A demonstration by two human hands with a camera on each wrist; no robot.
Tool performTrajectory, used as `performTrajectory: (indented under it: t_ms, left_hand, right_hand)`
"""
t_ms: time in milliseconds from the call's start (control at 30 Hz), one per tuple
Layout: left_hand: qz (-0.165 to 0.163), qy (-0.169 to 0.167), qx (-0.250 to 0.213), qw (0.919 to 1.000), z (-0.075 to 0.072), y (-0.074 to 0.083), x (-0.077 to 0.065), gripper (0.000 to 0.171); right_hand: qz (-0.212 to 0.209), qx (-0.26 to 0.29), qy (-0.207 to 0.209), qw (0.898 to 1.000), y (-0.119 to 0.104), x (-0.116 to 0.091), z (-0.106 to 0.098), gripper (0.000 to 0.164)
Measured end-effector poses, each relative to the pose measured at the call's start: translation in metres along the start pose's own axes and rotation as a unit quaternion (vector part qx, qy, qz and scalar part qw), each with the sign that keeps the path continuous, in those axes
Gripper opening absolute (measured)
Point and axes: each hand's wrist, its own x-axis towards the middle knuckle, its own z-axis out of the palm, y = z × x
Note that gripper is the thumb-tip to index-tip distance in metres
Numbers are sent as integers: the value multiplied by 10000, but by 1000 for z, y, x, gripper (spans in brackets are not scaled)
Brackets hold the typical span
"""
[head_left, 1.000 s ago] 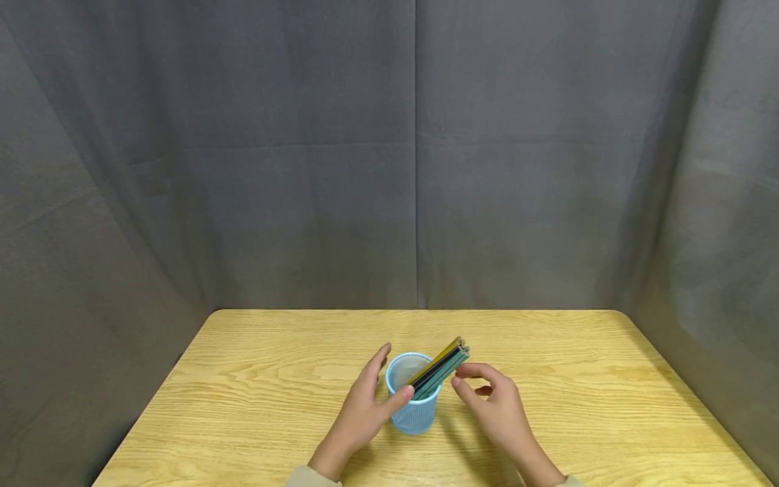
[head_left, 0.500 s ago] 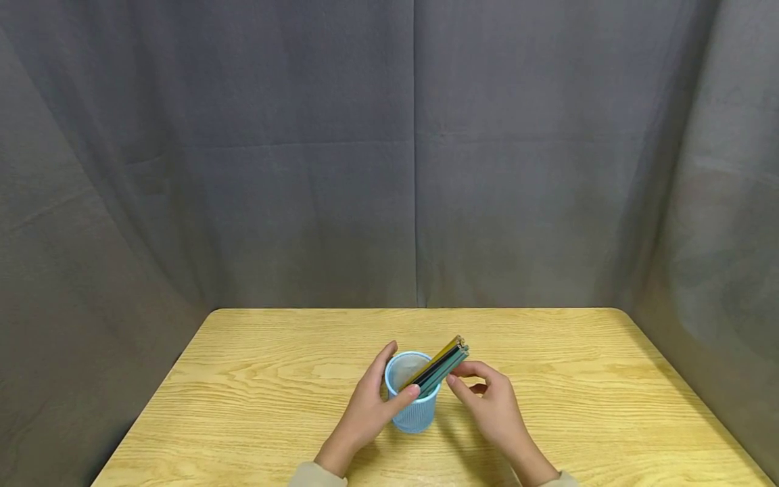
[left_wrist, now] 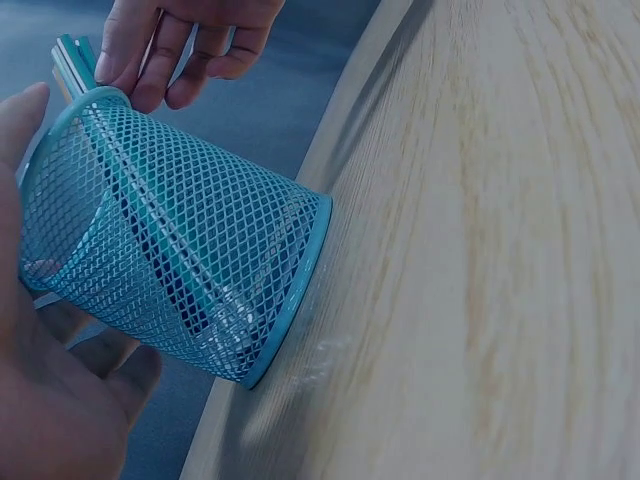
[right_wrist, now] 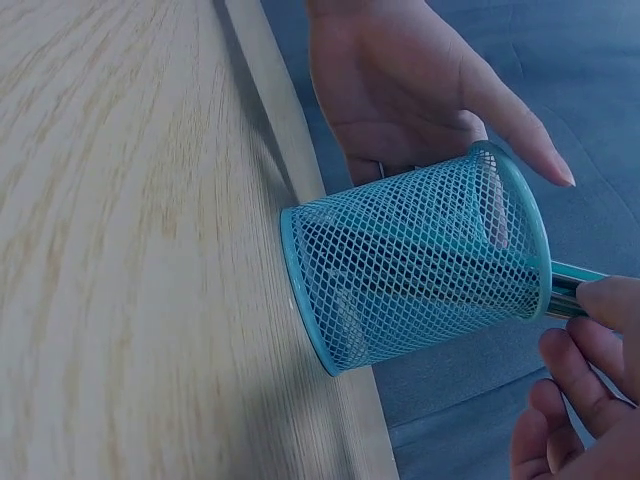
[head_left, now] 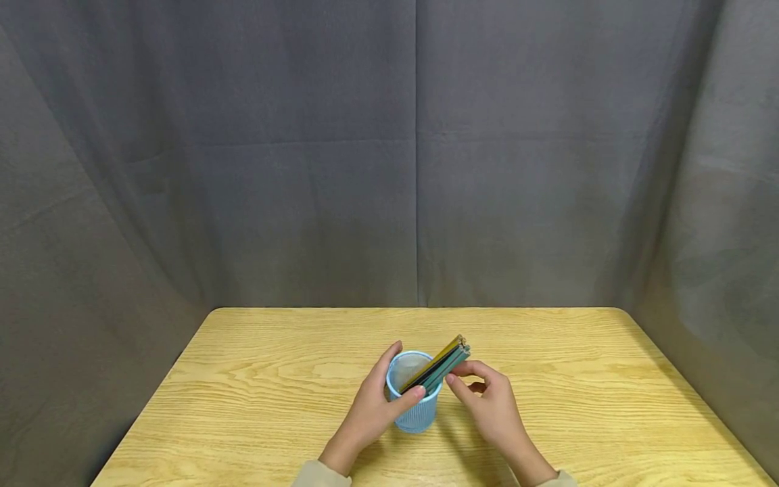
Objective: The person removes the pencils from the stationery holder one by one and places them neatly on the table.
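Observation:
A light blue mesh pencil cup [head_left: 417,415] stands on the table. Several pencils [head_left: 449,362], yellow, black and green, lean in it with their upper ends toward the right. My left hand [head_left: 368,412] is around the left side of the cup, its thumb at the front rim and its fingers behind. With thumb and forefinger my right hand [head_left: 496,409] pinches the pencils just above the right rim. Through the mesh [right_wrist: 420,270] in the right wrist view, the lower parts of the pencils slant toward the cup's base.
The wooden table [head_left: 274,379] has rounded far corners. Grey curtains [head_left: 304,169] hang behind it and on both sides.
My left hand has shifted slightly right, closer around the cup. The right thumb and forefinger have come in to the pencils from a little farther right. The cup has hardly moved.

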Motion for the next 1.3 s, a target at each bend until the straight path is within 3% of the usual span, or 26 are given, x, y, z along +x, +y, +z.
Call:
performTrajectory:
  t_ms: [600, 1300]
  left_hand:
    - [-101, -160, -321, 9993, 2, 2, 1, 71]
    - [-201, -140, -503, 9984, 2, 1, 1, 75]
  right_hand:
    - [-325, 154, 296, 9989, -2, 2, 6, 9]
    - [75, 714, 345, 9968, -8, 4, -4, 3]
